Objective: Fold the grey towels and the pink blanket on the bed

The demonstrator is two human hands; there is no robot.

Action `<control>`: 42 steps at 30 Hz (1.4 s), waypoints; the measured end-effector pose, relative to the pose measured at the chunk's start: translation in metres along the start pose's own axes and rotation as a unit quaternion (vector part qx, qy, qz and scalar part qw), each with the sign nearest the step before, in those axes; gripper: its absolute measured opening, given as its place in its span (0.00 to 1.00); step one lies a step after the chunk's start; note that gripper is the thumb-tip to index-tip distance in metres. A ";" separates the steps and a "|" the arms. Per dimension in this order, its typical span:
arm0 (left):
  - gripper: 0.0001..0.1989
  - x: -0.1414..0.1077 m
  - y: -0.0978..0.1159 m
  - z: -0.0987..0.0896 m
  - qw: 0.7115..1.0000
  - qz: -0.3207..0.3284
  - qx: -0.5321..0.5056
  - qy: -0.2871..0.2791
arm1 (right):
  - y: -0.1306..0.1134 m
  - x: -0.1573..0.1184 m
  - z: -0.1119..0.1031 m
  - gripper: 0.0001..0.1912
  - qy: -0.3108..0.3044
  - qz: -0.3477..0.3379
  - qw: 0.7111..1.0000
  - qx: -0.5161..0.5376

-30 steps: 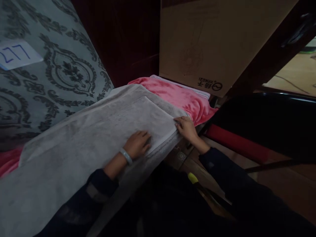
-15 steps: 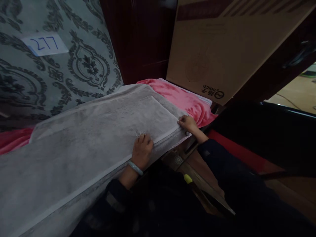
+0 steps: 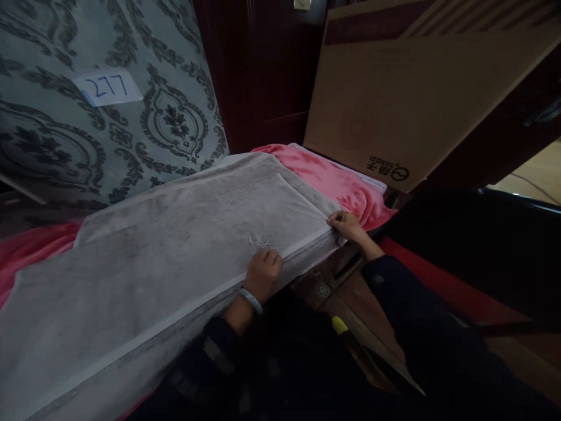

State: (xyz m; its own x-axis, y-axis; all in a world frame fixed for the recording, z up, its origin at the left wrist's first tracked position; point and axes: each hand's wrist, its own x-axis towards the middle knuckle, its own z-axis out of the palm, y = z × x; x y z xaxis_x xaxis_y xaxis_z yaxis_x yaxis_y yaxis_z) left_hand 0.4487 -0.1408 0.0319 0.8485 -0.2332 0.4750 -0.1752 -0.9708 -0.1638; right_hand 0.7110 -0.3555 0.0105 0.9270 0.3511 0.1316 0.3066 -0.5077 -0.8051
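Note:
A long grey plush cloth (image 3: 184,251) with a pale edge lies spread in layers before me, on top of a pink blanket (image 3: 319,175). At its near edge, beside a small embossed mark, my left hand (image 3: 264,272) has its fingers curled over the fabric; a pale bangle circles the wrist. Farther right, my right hand (image 3: 346,227) pinches the corner of the upper layer between thumb and fingers. The undersides of both hands' fingertips are hidden.
A cardboard box (image 3: 394,99) leans behind the blanket. On the left stands a patterned panel (image 3: 175,126) bearing a paper label (image 3: 109,88) marked 277. A black-topped piece with a red side (image 3: 442,280) is at the right. Below my arms shows something yellow-tipped (image 3: 339,325).
The view has swung slightly, so everything sits a little farther right and lower. My left hand has drawn back to the cloth's near edge, baring the embossed mark. My right hand keeps its pinch.

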 end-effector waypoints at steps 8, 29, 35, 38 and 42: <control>0.08 -0.001 0.012 0.001 0.998 -0.043 0.001 -0.049 | 0.005 -0.009 0.000 0.12 0.001 0.015 1.000 0.019; 0.21 -0.156 -0.020 -0.075 0.955 -0.294 0.030 -0.039 | -0.040 -0.047 0.054 0.27 -0.007 -0.290 0.924 -0.249; 0.15 -0.164 -0.029 -0.087 0.959 -0.282 -0.028 0.019 | -0.114 -0.123 0.105 0.14 -0.114 -0.471 0.874 -0.028; 0.14 -0.170 -0.032 -0.094 0.955 -0.296 -0.013 0.009 | -0.134 -0.146 0.127 0.12 -0.179 -0.503 0.845 -0.011; 0.14 -0.180 -0.037 -0.102 0.956 -0.294 0.012 -0.006 | -0.134 -0.143 0.136 0.11 -0.178 -0.513 0.840 -0.002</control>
State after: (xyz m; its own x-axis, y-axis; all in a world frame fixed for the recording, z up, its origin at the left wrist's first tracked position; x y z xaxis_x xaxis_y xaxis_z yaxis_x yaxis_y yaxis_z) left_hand 0.2516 -0.0681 0.0403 0.8025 0.3534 0.4808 0.3453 -0.9322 0.1088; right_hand 0.5080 -0.2301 0.0209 0.0525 0.8178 0.5731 0.9062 0.2021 -0.3714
